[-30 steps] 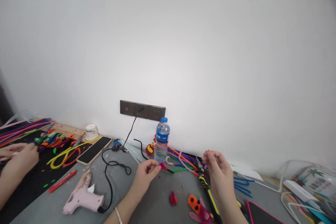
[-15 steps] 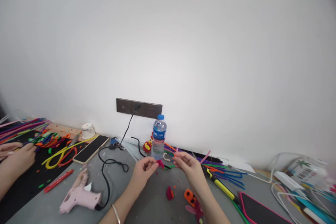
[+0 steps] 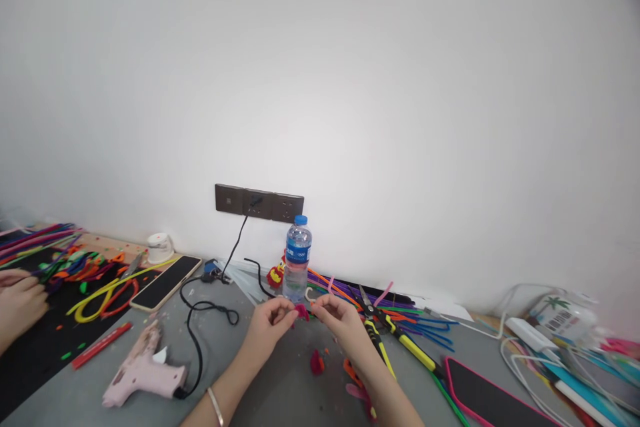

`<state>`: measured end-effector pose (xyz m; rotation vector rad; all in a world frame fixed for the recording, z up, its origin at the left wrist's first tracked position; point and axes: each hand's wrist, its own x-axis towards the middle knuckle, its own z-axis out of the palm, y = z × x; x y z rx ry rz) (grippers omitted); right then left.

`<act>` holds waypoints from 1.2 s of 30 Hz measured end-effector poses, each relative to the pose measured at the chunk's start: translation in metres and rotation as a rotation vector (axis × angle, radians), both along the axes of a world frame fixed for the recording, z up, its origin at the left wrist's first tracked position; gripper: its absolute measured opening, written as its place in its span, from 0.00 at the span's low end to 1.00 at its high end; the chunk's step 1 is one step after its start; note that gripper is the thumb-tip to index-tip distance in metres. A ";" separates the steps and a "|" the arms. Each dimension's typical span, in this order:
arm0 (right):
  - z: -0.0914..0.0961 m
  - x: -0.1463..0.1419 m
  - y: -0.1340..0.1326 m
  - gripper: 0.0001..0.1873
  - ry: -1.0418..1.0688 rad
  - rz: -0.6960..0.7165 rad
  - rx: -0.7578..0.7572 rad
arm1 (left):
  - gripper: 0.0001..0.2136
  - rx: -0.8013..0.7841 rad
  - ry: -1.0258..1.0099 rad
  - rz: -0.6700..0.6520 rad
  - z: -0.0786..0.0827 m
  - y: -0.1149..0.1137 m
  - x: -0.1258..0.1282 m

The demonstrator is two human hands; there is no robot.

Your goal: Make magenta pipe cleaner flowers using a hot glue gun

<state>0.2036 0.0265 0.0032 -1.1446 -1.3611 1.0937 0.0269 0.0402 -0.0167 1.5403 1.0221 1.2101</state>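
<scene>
My left hand (image 3: 269, 323) pinches a small magenta pipe-cleaner piece (image 3: 301, 311) above the grey table (image 3: 240, 373). Close beside it, my right hand (image 3: 339, 317) has its fingertips closed on a tiny orange bit that touches the same piece. Both hands are raised in front of a water bottle (image 3: 297, 258). A second magenta bit (image 3: 317, 362) and an orange piece (image 3: 350, 369) lie on the table just below my hands.
A pink glue gun (image 3: 143, 368) with a black cord lies at the left. Yellow-handled scissors (image 3: 385, 337) rest on a heap of coloured pipe cleaners (image 3: 410, 320). Phones (image 3: 165, 282) (image 3: 493, 400) lie on both sides. Another person's hand (image 3: 17, 300) works at the far left.
My right hand has come in from the right, by the scissors, to meet my left hand at the magenta piece. The view has shifted slightly.
</scene>
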 end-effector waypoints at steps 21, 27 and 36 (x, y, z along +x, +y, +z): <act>0.002 -0.004 -0.005 0.20 -0.053 0.017 0.029 | 0.13 0.005 0.043 0.006 -0.001 -0.001 0.000; 0.006 -0.004 -0.006 0.19 -0.085 0.011 0.046 | 0.13 -0.001 0.041 0.008 0.001 -0.003 0.001; 0.000 -0.003 -0.004 0.16 -0.108 0.011 0.043 | 0.11 -0.006 0.012 0.005 -0.004 -0.001 0.000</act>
